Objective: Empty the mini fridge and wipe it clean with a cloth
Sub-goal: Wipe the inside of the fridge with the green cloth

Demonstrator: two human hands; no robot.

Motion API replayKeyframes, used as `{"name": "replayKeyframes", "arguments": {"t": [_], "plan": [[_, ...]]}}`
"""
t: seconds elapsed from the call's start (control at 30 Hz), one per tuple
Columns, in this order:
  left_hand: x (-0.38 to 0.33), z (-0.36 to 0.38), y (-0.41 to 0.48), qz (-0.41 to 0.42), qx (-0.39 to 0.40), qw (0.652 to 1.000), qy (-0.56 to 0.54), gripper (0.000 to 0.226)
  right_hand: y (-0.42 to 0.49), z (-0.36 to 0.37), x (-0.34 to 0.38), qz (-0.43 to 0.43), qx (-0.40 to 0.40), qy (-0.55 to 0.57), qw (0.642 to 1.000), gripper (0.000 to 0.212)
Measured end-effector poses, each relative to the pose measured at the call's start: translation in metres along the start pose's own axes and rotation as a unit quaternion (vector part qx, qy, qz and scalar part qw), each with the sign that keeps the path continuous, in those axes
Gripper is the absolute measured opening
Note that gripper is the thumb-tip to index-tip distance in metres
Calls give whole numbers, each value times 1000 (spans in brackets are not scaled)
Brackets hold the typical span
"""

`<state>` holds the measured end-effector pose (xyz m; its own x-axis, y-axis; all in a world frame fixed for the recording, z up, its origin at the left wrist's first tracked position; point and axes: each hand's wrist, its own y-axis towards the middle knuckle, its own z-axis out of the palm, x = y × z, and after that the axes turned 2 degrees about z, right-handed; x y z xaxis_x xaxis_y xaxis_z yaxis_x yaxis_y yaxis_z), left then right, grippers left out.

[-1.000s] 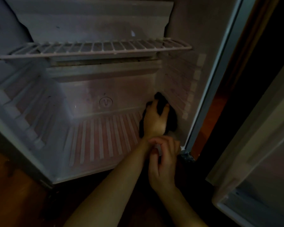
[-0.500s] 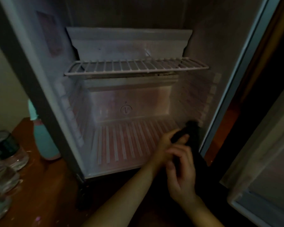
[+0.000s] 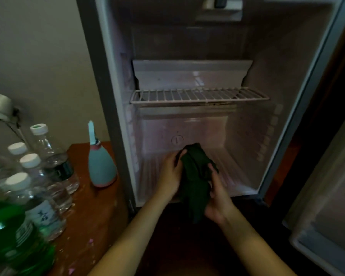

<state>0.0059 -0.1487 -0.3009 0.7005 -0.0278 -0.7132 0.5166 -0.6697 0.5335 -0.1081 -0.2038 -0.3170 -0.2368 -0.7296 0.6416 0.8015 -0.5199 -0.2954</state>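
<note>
Currently: dark green cloth (image 3: 196, 176) is held bunched between both hands at lower centre of the frame, in front of the open mini fridge (image 3: 257, 136), about level with its ribbed floor. Contact between cloth and floor can't be determined.

Left hand (image 3: 170, 174): fingers are curled round the cloth's upper left edge. Right hand (image 3: 217, 198): closed on the cloth's right side, with the thumb laid over the fabric. The loose end is left hanging below the palms.

A white wire shelf (image 3: 197, 95) is seated mid-height inside the fridge, centre of frame. A round mark (image 3: 177, 139) is seen on the back wall, just above the cloth. The fridge door (image 3: 327, 196) is swung open at lower right.

At left, a wooden table (image 3: 92, 206) is loaded with clear water bottles (image 3: 48, 156) with white caps. A teal spray bottle (image 3: 101, 166) is stood just beside the fridge's left edge. A green bottle (image 3: 10, 236) is blurred at the lower left corner.
</note>
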Motion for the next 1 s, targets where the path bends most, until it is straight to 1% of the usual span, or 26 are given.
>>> {"name": "replayKeyframes", "arguments": {"t": [0.03,0.07,0.1,0.13,0.17,0.23,0.3,0.33,0.37,0.4,0.43,0.47,0.53,0.57,0.6,0.63,0.7,0.73,0.77,0.8,0.87,0.9,0.93,1.0], "plan": [[17,-1,4,-5,14,1000,6,24,-3,2,0,-6,24,1,1000,68],[27,-8,7,-31,33,997,59,29,-5,0,1,-19,32,-4,999,57],[41,-10,8,-60,36,994,85,33,-1,-2,3,-47,13,-26,998,49],[51,-13,7,-80,38,991,105,36,3,-2,7,-103,-26,-79,991,47],[56,-11,6,-79,44,987,135,37,8,2,13,-166,-78,-117,976,47],[69,0,1,-81,72,971,213,41,27,6,26,-309,-174,-198,914,49],[75,11,-3,-70,87,957,268,46,55,8,38,-417,-206,-268,844,61],[78,14,-3,-63,87,956,274,47,71,8,44,-454,-215,-304,810,67],[80,16,-3,-56,82,955,279,47,92,7,51,-473,-233,-358,770,72],[82,17,-3,-50,78,954,285,46,112,7,57,-474,-257,-424,728,74],[82,18,-3,-44,74,953,290,44,131,7,60,-466,-277,-470,696,76],[85,19,-4,-47,71,953,290,42,146,10,60,-449,-300,-488,686,75],[85,23,-5,-47,61,952,297,39,171,23,48,-432,-340,-482,683,69],[84,25,-6,-46,59,950,303,37,179,31,38,-432,-350,-491,670,67],[84,26,-6,-47,60,948,308,35,184,38,26,-432,-347,-521,649,67],[84,27,-6,-50,62,946,315,35,186,45,16,-423,-336,-568,621,67],[87,28,-7,-58,65,945,314,35,191,56,0,-398,-282,-665,566,63],[87,28,-7,-62,65,946,312,34,191,60,-1,-401,-251,-693,544,59],[87,27,-7,-59,64,946,313,34,192,61,-1,-413,-218,-721,512,56],[86,27,-8,-57,63,945,315,34,193,61,1,-423,-179,-759,461,53],[84,26,-9,-48,63,941,329,37,196,56,9,-433,-90,-839,317,49],[83,25,-9,-45,67,939,335,38,194,54,13,-430,-52,-866,252,46],[83,24,-9,-44,72,938,337,39,193,51,20,-413,-31,-887,202,42],[85,22,-9,-41,79,939,332,41,189,46,35,-402,-28,-906,133,37]]}}
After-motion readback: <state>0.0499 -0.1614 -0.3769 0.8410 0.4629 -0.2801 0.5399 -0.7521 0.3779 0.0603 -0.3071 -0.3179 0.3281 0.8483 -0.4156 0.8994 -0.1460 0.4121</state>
